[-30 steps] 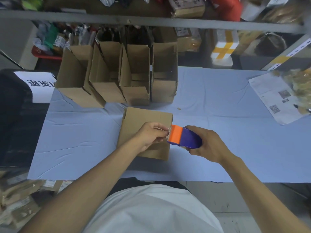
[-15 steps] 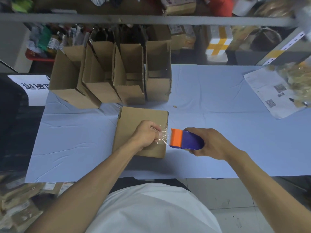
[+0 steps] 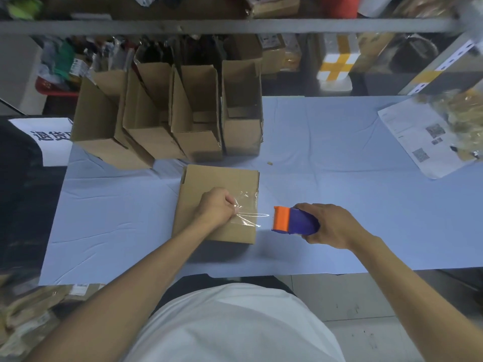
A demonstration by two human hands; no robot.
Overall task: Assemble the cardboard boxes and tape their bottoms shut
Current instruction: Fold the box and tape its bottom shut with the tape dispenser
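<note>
A brown cardboard box lies bottom-up on the blue table, just in front of me. My left hand rests on its top and pinches the free end of a clear tape strip. The strip stretches rightward past the box's right edge to a tape dispenser, blue with an orange front. My right hand grips the dispenser to the right of the box, above the table.
Several assembled open boxes stand in a row at the table's back left. A printed paper sheet and a crinkled bag lie at the right edge. A white sign sits at left. Cluttered shelves rise behind.
My right hand has pulled the dispenser rightward, away from the box, drawing out a length of clear tape. My left hand has kept the tape end over the box top.
</note>
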